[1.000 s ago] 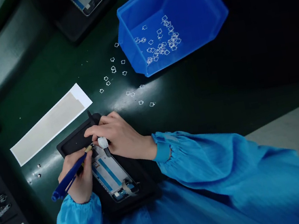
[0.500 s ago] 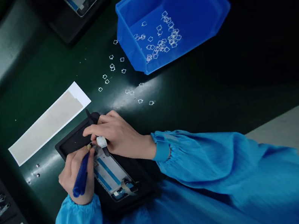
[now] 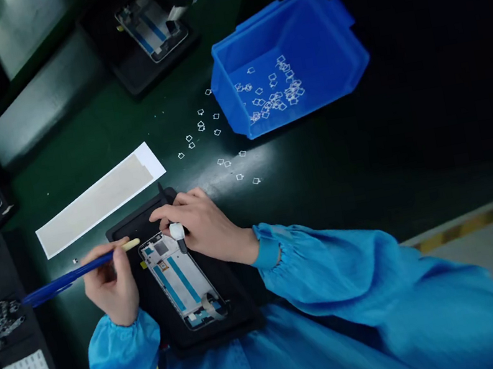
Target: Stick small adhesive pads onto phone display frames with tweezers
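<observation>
My left hand [image 3: 113,289] grips a long blue pen-like tool [image 3: 70,275] with a cream tip, held left of the phone frame's top end. The phone frame [image 3: 184,277], with blue strips and a loose flex cable at its lower end, lies in a black tray [image 3: 239,293]. Over the frame's upper right edge, my right hand [image 3: 206,226] is closed on a slim dark tool [image 3: 161,192] that has a white block-like part. The fingers partly hide this tool, and its kind is unclear.
A blue bin [image 3: 289,20] holds many small white outline pieces; several more lie loose before it. Beyond the tray lies a white-edged strip sheet [image 3: 98,200]. More phone frames sit in black trays at the back and left. A compartment tray [image 3: 34,327] with small parts stands left.
My left hand has drawn back left from the frame, swinging the blue tool nearly level. My right hand stays over the frame's edge. The view has shifted, showing more trays at left.
</observation>
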Available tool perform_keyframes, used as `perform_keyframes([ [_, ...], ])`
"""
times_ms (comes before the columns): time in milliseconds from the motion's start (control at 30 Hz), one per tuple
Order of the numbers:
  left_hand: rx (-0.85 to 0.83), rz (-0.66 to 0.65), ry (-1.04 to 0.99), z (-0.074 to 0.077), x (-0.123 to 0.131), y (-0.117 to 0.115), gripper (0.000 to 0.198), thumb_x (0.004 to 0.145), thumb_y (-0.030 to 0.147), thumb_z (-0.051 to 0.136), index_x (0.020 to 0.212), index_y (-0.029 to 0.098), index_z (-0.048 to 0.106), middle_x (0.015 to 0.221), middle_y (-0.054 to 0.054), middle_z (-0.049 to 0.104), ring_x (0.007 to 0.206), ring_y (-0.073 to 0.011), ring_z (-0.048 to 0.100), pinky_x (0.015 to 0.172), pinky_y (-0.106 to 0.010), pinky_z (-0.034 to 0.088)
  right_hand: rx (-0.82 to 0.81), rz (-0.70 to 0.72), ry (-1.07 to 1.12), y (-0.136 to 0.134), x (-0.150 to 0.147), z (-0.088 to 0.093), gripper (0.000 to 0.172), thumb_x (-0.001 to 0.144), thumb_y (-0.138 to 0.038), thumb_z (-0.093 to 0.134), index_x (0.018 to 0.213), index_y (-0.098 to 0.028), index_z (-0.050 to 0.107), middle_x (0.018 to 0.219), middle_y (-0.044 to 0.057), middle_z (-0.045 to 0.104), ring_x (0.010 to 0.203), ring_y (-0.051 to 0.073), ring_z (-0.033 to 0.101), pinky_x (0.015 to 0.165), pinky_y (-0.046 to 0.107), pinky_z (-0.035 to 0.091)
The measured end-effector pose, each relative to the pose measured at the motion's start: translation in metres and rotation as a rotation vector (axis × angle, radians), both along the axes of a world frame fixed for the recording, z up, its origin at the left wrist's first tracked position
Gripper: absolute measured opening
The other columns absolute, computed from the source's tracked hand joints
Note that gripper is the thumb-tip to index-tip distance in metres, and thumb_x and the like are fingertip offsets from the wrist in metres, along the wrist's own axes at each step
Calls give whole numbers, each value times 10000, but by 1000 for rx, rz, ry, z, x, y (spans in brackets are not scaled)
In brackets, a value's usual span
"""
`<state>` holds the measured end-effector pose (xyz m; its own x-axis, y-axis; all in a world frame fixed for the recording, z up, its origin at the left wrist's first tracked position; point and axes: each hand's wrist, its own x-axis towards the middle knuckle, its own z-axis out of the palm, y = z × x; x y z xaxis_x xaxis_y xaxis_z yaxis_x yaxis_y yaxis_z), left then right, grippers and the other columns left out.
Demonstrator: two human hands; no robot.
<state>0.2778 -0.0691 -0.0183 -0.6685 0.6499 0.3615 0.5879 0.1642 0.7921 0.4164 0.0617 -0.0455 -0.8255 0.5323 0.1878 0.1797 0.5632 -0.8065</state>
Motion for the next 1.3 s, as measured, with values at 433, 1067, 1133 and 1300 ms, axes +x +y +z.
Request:
perform_keyframes([
  [433,-493,-381,808,-5,3,-26,291,949,156,529,1199,194,674,673,11,503,563,-125,446,541,-262,364,-40,4,5,0,-1,2,338,866,-13,522,1131,-211,592,893,-14,745,817,188,578,762,325,297],
  [1067,-592,-395,973,1,6,-23,348,946,116,502,1226,227,676,674,6,510,558,-125,464,552,-279,357,-20,8,-10,0,1,3,385,839,42,541,1143,-189,591,895,-12,734,834,185,590,780,337,326],
  [1133,-604,-385,965,1,6,-21,338,953,133,498,1218,237,681,678,5,525,547,-124,464,549,-277,362,-30,7,-17,0,2,4,383,842,34,538,1139,-202,589,899,-13,735,834,190,589,782,340,326],
  [1300,-630,-386,927,3,7,-20,333,956,142,484,1203,235,687,699,-2,560,572,-137,508,546,-283,373,-39,-1,-28,-1,0,5,387,842,28,527,1131,-221,589,904,-12,741,853,204,593,786,347,320],
])
